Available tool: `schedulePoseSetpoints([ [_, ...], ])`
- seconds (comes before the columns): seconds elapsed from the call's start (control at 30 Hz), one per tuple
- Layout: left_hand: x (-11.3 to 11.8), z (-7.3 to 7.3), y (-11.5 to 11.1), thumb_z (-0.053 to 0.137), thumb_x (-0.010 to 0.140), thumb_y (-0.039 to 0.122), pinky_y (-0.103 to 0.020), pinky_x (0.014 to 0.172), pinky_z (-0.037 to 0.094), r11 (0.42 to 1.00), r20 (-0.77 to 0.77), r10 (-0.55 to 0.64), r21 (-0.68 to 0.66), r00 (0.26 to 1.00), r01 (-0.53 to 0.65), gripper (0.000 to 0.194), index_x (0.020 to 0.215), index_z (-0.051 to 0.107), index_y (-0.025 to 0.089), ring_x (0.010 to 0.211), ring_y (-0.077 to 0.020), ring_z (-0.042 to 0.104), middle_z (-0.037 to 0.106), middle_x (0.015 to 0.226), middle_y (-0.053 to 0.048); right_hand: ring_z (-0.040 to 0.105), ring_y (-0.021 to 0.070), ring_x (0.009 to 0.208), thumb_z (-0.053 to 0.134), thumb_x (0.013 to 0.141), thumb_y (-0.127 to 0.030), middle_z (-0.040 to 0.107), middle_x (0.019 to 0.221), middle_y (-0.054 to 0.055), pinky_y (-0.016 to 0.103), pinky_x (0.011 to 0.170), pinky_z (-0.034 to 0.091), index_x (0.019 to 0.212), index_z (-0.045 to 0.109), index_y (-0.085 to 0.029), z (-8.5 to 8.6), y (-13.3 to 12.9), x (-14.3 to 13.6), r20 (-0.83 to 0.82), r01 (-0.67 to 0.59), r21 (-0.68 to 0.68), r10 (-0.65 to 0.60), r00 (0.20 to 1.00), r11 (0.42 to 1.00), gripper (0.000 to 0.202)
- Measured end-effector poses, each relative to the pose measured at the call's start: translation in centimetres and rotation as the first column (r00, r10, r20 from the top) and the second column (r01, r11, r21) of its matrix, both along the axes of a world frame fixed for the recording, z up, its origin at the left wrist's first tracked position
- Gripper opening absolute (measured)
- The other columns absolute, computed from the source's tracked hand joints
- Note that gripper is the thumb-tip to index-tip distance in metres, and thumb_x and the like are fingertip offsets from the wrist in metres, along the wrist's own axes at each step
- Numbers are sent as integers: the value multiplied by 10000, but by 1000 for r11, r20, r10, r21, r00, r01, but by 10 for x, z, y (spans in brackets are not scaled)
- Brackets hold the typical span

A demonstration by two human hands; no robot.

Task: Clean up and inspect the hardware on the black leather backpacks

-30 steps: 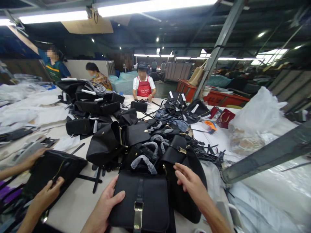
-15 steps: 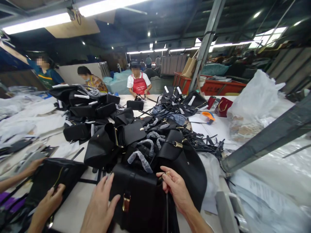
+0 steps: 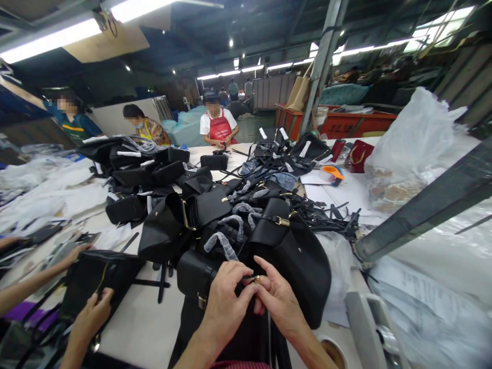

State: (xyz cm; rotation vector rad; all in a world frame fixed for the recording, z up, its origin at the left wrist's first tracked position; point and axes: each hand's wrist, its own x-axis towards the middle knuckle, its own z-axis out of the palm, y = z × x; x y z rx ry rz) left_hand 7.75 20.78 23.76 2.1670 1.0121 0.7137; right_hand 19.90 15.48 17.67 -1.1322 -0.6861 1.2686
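Note:
A black handbag with a front flap and a gold clasp stands right before me, partly covered by my hands and forearms. Above its right side my left hand and my right hand meet, fingertips pinched together on the end of a thin black strap. The strap hangs down along the bag. A small gold-coloured piece shows between the fingers; its exact shape is hard to make out. Just behind my right hand leans a black backpack with a gold buckle.
Another person's hands hold a black bag at left. More black bags and straps are heaped ahead. A slanted metal post, plastic bags, a tape dispenser and a cup stand at right. Several people are across the table.
My left hand has left the bag's left side and moved right to join my right hand at the strap end. The bag's flap is now mostly hidden behind my hands.

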Motion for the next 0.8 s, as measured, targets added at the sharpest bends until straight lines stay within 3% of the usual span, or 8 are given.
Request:
schedulePoseSetpoints([
  [0.23, 4, 7, -4, 570, 786, 116, -295, 703, 438, 996, 3, 62, -57, 998, -62, 138, 671, 562, 192, 747, -177, 572, 610, 733, -8, 536, 83, 437, 556, 848, -276, 563, 610, -85, 212, 467, 479, 1373, 417, -196, -6, -2, -2, 266, -1, 79, -20, 964, 997, 549],
  [0.53, -5, 8, 2, 497, 832, 233, -273, 677, 416, 962, 40, 46, -272, 998, -34, 185, 649, 489, 202, 700, -156, 527, 536, 706, 6, 583, 105, 465, 474, 913, -281, 698, 760, -16, 238, 529, 531, 1425, 389, -212, -8, -8, -3, 544, -69, 182, -42, 838, 981, 523],
  [0.8, -3, 0, -1, 455, 797, 179, -278, 712, 418, 975, 41, 50, -219, 998, -40, 155, 646, 443, 210, 734, -154, 508, 518, 727, 3, 602, 131, 493, 434, 919, -239, 702, 745, 3, 257, 553, 530, 1456, 368, -203, -2, -10, -4, 655, -110, 250, -84, 751, 962, 543],
])
